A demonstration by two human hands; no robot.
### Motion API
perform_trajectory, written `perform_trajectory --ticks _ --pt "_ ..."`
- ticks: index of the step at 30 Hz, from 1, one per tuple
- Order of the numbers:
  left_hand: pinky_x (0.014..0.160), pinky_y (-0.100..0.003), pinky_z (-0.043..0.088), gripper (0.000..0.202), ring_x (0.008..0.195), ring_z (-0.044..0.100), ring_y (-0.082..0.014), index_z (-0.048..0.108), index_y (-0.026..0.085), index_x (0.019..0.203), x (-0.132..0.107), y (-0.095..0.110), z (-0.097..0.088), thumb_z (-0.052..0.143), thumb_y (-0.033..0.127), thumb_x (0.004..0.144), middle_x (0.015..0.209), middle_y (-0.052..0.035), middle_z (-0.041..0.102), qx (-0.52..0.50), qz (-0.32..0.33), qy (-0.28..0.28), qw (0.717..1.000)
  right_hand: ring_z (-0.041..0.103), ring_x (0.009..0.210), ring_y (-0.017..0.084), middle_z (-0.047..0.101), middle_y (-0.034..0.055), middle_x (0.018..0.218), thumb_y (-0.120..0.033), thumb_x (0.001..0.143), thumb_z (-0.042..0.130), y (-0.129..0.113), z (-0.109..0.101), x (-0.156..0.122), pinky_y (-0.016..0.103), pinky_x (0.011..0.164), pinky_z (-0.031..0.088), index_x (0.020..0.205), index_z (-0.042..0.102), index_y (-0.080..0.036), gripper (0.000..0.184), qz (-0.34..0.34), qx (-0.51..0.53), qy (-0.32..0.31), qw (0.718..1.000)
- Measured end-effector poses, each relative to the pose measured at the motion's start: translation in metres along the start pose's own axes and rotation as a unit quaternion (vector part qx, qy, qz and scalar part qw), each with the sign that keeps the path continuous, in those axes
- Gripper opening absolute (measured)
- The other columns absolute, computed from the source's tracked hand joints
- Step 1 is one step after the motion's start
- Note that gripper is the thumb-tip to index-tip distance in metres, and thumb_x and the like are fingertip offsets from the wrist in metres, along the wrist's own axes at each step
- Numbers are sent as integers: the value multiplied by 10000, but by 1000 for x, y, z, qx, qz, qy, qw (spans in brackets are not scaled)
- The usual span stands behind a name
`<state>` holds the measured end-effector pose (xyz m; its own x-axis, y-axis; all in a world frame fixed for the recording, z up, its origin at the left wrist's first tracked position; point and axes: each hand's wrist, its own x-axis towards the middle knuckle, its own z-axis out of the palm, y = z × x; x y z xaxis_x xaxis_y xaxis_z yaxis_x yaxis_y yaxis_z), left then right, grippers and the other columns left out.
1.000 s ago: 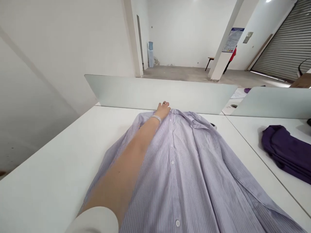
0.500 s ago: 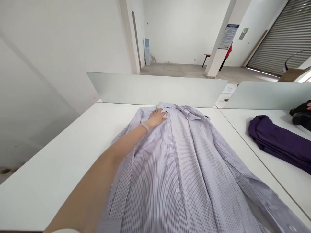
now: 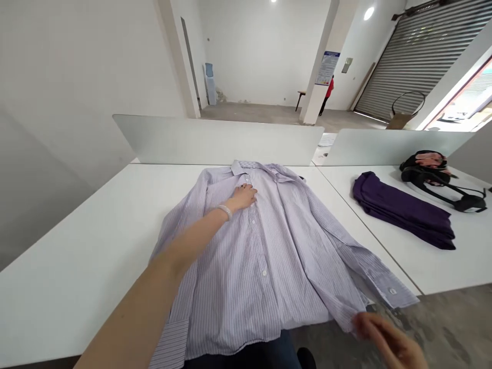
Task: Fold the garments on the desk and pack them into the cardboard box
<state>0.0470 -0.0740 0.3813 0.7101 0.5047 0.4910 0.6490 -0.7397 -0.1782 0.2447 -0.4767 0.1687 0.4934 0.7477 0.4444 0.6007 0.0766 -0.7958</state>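
A pale lilac striped shirt lies buttoned and face up on the white table, collar toward the far divider. My left hand rests flat on its chest just below the collar, fingers stretched out; a pale bracelet sits on the wrist. My right hand is low at the near right, blurred, by the shirt's hem and right sleeve end. Whether it grips the cloth is unclear.
A folded dark purple garment lies on the adjoining table to the right, with a black strapped device behind it. Grey dividers stand along the tables' far edge. A person in red stands by a far pillar.
My left hand slid from the collar down onto the chest of the shirt. The view pulled back and turned right, and my right hand came into sight at the hem.
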Motion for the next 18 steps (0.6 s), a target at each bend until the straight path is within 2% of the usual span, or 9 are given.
perform_trajectory --ticks 2,4,8,11,13,18 --pt "957 -448 361 325 1230 406 -301 544 195 1198 2 14 3 436 267 900 1319 -135 460 -9 6 -1 1000 678 806 214 713 89 903 -546 749 589 12 -15 13 209 641 539 884 718 -192 400 19 -76 124 989" --pt "931 -435 380 328 1182 454 -294 538 185 1203 3 24 7 399 261 916 1291 -139 480 -19 9 -1 1000 678 828 224 705 91 967 -576 734 571 17 -16 22 221 625 540 888 723 -196 438 17 -135 167 977" --pt "933 -412 379 350 1144 486 -274 509 187 1239 1 30 11 362 272 934 1308 -139 470 -38 7 7 999 672 791 222 682 116 1030 -598 759 513 12 3 31 268 624 542 952 703 -172 505 -3 -188 167 968" --pt "946 -399 372 353 1137 492 -263 506 195 1248 1 30 10 381 277 928 1326 -127 466 -56 1 7 998 654 664 199 697 111 918 -596 750 530 5 14 34 259 522 515 1010 681 -160 529 4 -208 139 968" --pt "955 -408 367 358 1148 484 -272 513 185 1246 4 29 10 405 271 916 1319 -129 477 -74 -6 8 997 641 621 181 697 93 851 -590 764 511 2 15 35 247 507 505 999 680 -162 516 -15 -206 134 969" --pt "1019 -407 318 363 1242 406 -284 542 166 1230 25 35 8 455 239 885 1312 -131 484 -140 -34 39 989 616 555 131 683 55 791 -518 803 512 -12 10 33 203 501 501 889 690 -180 391 -100 -191 187 958"
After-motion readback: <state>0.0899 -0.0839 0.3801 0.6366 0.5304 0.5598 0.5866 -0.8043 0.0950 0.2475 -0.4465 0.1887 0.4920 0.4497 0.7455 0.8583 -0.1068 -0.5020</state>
